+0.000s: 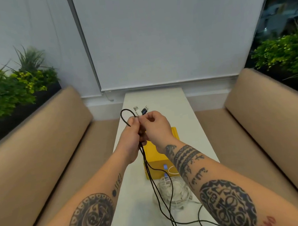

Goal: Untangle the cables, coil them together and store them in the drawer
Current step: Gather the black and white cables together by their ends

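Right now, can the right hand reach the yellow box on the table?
Probably yes, but it is not free: the right hand pinches the cable plugs. The yellow box lies just beneath it, with only hanging strands of the black cable between.
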Demonstrator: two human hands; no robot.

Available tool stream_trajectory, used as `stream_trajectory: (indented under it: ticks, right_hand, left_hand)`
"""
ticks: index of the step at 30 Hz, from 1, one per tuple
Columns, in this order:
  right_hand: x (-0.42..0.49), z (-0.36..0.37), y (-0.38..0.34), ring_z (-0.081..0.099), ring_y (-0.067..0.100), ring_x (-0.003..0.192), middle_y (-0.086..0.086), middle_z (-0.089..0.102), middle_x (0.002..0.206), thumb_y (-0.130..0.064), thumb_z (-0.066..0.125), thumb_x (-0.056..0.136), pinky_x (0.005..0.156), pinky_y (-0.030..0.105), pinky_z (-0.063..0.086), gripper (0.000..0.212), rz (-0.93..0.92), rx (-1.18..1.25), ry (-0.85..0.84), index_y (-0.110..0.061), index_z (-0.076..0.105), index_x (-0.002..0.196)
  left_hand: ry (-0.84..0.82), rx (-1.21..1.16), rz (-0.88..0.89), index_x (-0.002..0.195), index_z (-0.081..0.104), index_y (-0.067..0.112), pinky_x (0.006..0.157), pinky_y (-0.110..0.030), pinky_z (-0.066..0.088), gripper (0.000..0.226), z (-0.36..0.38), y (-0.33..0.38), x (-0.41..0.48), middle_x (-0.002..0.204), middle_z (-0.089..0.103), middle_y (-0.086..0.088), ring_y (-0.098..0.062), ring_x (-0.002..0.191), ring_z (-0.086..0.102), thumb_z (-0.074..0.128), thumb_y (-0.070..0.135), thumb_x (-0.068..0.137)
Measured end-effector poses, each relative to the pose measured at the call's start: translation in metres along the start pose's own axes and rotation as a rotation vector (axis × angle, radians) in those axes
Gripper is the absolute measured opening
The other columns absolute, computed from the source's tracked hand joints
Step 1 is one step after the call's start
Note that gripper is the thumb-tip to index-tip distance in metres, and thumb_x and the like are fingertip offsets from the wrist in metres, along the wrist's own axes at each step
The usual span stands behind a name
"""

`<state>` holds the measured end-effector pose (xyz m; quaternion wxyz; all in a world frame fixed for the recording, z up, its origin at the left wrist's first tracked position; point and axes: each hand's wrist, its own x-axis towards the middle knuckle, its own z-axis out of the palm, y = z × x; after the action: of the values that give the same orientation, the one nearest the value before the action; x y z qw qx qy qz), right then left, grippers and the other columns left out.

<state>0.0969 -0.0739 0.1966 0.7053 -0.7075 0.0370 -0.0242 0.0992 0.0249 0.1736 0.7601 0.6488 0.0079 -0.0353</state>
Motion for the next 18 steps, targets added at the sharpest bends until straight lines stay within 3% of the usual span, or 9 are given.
stream_trajectory:
  ticks: [2, 4, 6, 8, 9, 11, 13, 16, 18]
  right_hand:
    - [-0.001, 0.004, -0.003, 0.068, 0.023, 0.068, 0.007, 0.072, 0.084, -0.030, 0.075, 0.088, 0.056, 0.040, 0.058, 0.020, 0.111, 0.118, 0.021, -0.012, 0.065, 0.093]
    - [0.000, 0.005, -0.004, 0.063, 0.025, 0.064, 0.014, 0.073, 0.085, -0.024, 0.079, 0.083, 0.052, 0.035, 0.050, 0.022, 0.206, 0.194, 0.006, -0.009, 0.066, 0.094]
    - [-0.001, 0.004, -0.005, 0.062, 0.023, 0.059, 0.018, 0.072, 0.086, -0.013, 0.077, 0.083, 0.052, 0.031, 0.048, 0.017, 0.248, 0.221, -0.030, -0.008, 0.065, 0.095]
    - [0.000, 0.000, -0.010, 0.063, 0.019, 0.060, 0.014, 0.069, 0.084, -0.007, 0.075, 0.085, 0.053, 0.028, 0.049, 0.017, 0.248, 0.225, -0.079, -0.009, 0.062, 0.095]
    - [0.002, -0.004, -0.012, 0.065, 0.019, 0.066, 0.013, 0.068, 0.090, -0.008, 0.076, 0.086, 0.056, 0.029, 0.051, 0.022, 0.243, 0.197, -0.118, -0.011, 0.058, 0.099]
    - [0.007, -0.018, -0.010, 0.067, 0.021, 0.085, 0.014, 0.065, 0.114, -0.015, 0.078, 0.085, 0.067, 0.032, 0.054, 0.043, 0.230, 0.082, -0.251, -0.012, 0.051, 0.119]
    - [0.010, -0.035, -0.002, 0.067, 0.021, 0.096, 0.010, 0.058, 0.128, -0.023, 0.080, 0.085, 0.074, 0.034, 0.056, 0.059, 0.220, -0.080, -0.413, -0.016, 0.045, 0.131]
    - [0.002, -0.052, 0.024, 0.070, 0.020, 0.083, 0.002, 0.064, 0.120, -0.032, 0.070, 0.093, 0.072, 0.034, 0.053, 0.043, 0.230, -0.297, -0.629, -0.019, 0.048, 0.127]
    - [-0.006, -0.055, 0.042, 0.066, 0.018, 0.072, -0.001, 0.069, 0.103, -0.032, 0.060, 0.100, 0.069, 0.031, 0.049, 0.018, 0.182, -0.350, -0.713, -0.018, 0.058, 0.112]
  left_hand:
    - [-0.015, 0.050, -0.004, 0.125, 0.063, 0.014, 0.054, -0.025, 0.034, 0.076, 0.001, -0.002, 0.002, 0.073, 0.052, -0.002, -0.010, 0.055, 0.041, 0.026, 0.073, 0.093]
    - [-0.016, 0.089, -0.008, 0.124, 0.062, 0.014, 0.054, -0.025, 0.034, 0.087, 0.002, -0.002, 0.004, 0.066, 0.049, -0.001, -0.012, 0.055, 0.040, 0.028, 0.082, 0.081]
    - [0.017, 0.009, -0.054, 0.119, 0.066, 0.010, 0.065, -0.030, 0.039, 0.091, 0.002, 0.001, 0.004, 0.076, 0.050, -0.010, -0.021, 0.065, 0.044, 0.036, 0.087, 0.079]
    - [0.049, -0.070, -0.110, 0.105, 0.071, 0.009, 0.079, -0.041, 0.038, 0.078, 0.000, 0.004, 0.006, 0.091, 0.056, -0.011, -0.027, 0.082, 0.046, 0.050, 0.080, 0.081]
    - [0.062, -0.091, -0.119, 0.092, 0.070, 0.012, 0.080, -0.042, 0.037, 0.062, 0.002, 0.006, 0.005, 0.086, 0.056, -0.010, -0.027, 0.081, 0.046, 0.053, 0.072, 0.086]
    - [0.083, -0.114, -0.127, 0.069, 0.052, 0.022, 0.068, -0.035, 0.035, 0.045, 0.005, 0.016, 0.007, 0.064, 0.044, 0.000, -0.020, 0.065, 0.040, 0.049, 0.058, 0.098]
    - [0.117, -0.176, -0.119, 0.065, 0.039, 0.026, 0.056, -0.031, 0.027, 0.048, 0.004, 0.027, 0.011, 0.056, 0.029, 0.004, -0.015, 0.054, 0.029, 0.043, 0.055, 0.102]
    - [0.144, -0.309, -0.136, 0.067, 0.037, 0.025, 0.051, -0.026, 0.036, 0.048, 0.000, 0.048, 0.016, 0.054, 0.027, 0.005, -0.015, 0.046, 0.032, 0.041, 0.059, 0.101]
    - [0.131, -0.348, -0.148, 0.068, 0.035, 0.027, 0.044, -0.021, 0.028, 0.048, 0.000, 0.058, 0.017, 0.055, 0.023, 0.006, -0.012, 0.044, 0.023, 0.039, 0.062, 0.101]
